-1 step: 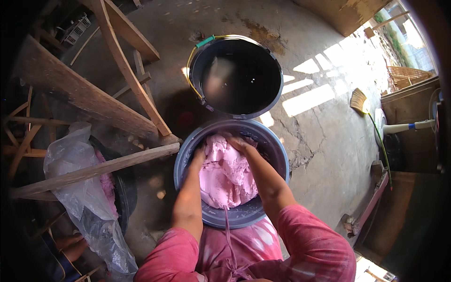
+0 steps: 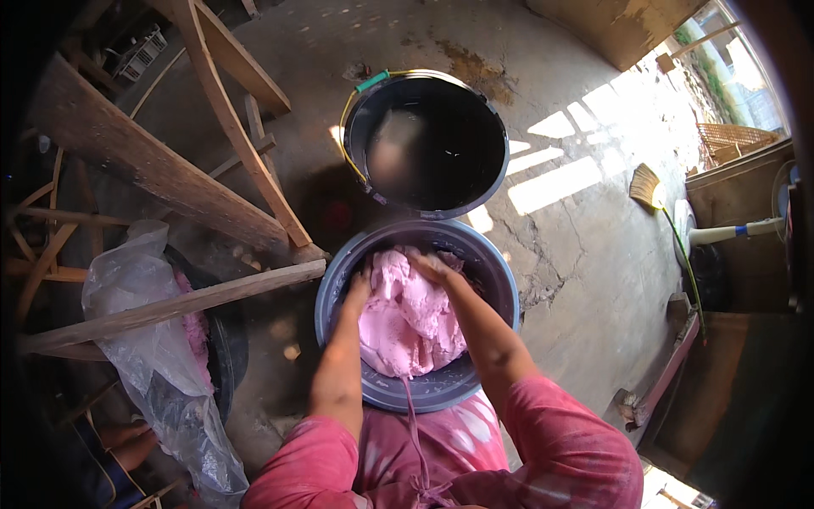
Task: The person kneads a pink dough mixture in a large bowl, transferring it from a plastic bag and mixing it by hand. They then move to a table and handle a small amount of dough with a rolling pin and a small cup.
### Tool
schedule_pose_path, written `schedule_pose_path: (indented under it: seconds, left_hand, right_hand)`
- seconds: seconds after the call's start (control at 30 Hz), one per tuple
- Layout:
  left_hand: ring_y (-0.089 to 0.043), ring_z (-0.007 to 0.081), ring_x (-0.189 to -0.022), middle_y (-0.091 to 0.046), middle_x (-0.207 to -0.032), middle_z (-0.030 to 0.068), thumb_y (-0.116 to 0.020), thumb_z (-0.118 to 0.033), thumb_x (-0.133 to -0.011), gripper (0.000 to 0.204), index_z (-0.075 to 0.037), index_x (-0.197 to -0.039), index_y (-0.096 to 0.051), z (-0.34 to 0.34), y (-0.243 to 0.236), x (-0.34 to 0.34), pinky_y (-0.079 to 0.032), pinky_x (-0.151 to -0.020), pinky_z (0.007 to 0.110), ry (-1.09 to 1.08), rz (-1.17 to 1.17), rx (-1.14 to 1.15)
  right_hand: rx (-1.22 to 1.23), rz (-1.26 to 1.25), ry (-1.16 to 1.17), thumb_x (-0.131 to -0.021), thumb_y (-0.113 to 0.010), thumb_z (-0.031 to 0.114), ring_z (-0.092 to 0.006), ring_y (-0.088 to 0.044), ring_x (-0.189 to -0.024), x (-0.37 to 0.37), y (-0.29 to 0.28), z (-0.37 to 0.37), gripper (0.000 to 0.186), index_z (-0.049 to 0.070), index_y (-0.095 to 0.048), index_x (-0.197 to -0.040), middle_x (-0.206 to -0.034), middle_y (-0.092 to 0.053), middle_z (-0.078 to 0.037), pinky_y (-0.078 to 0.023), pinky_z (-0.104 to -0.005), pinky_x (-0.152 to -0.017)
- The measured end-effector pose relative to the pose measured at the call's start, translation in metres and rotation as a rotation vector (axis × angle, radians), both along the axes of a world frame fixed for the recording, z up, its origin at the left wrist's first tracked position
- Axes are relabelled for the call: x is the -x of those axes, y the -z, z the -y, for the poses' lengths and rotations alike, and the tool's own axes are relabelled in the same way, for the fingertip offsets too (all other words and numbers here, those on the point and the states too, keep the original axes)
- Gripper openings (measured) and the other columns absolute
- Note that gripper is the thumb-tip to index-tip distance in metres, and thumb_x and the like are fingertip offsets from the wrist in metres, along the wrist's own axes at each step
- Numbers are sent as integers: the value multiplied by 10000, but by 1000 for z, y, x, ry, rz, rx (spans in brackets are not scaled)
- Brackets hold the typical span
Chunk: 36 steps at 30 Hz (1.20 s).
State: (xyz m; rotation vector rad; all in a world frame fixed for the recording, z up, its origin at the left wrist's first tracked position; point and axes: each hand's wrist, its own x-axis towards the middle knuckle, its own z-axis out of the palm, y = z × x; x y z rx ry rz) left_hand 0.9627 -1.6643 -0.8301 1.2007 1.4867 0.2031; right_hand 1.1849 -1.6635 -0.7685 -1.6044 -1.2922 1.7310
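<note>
A soft pink dough-like mass [image 2: 407, 318], lumpy and torn on top, fills much of a grey-blue plastic basin [image 2: 502, 293] in front of me. At the mass's far left side, my left hand [image 2: 361, 283] grips its edge, with the fingers mostly tucked out of sight. My right hand [image 2: 431, 266] reaches over the far side and curls into the pink mass, its fingertips buried. Both forearms reach in over the basin's near part. A drawstring hangs from my pink clothing to the mass's near edge.
Beyond the basin stands a black bucket [image 2: 500, 144] of dark liquid. A wooden beam [image 2: 182, 307] juts toward the basin from the left, above a plastic sheet [image 2: 136, 280] and a dark tub [image 2: 229, 365] holding pink material. Far right are a broom [image 2: 648, 187] and wooden furniture. Someone's limb shows lower left.
The pink mass's far part has shifted slightly toward me, and my right hand has moved a little with it. My left hand stays at the left side.
</note>
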Motion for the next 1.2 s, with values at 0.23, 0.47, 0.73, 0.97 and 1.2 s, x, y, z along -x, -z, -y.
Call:
schedule_pose_path:
  seconds: [0.23, 0.47, 0.73, 0.97, 1.2]
  left_hand:
    - [-347, 398, -1317, -460, -1365, 185, -648, -622, -760, 894, 4, -1355, -414, 141, -83, 26, -351, -1033, 493, 684, -73, -427]
    - [-486, 240, -1086, -562, -1127, 36, -639, -350, -793, 419, -97, -1124, -586, 125, -70, -33, -436, -839, 469, 956, -715, -733]
    - [-667, 243, -820, -705, -861, 90, -558, -141, -805, 177, -99, -815, -730, 46, 23, -49, -523, -741, 379, 913, -645, -778]
    - [-646, 335, -998, -661, -1085, 203, -739, -459, -710, 521, -54, -1035, -699, -14, -47, -71, -504, -871, 423, 1337, -516, -299]
    - [-529, 380, -1167, -549, -1269, 232, -562, -511, -879, 542, -68, -1185, -630, -69, -110, -144, -418, -988, 431, 1181, -117, -314]
  right_hand:
    - [-153, 670, -361, -656, -790, 452, -432, -428, -1220, 27, -90, 178, 754, 65, -551, -1258, -1326, -447, -204, -384, -519, -1018]
    - [-176, 1096, -414, -711, -701, 217, -366, -483, -1119, 53, -36, 165, 513, 87, -571, -1191, -1323, -408, -147, -504, -481, -840]
    - [-134, 930, -342, -736, -662, 154, -384, -620, -961, 24, 40, 86, 653, 135, -438, -1349, -1273, -437, -199, -562, -421, -775]
    - [-296, 874, -410, -701, -746, 288, -459, -392, -1268, 22, 10, 102, 784, 64, -404, -1370, -1406, -359, -241, -369, -496, -1053]
    - [154, 560, 901, -692, -804, 298, -408, -474, -1242, 17, -14, 204, 862, -121, -387, -1318, -1290, -487, -334, -378, -399, -1044]
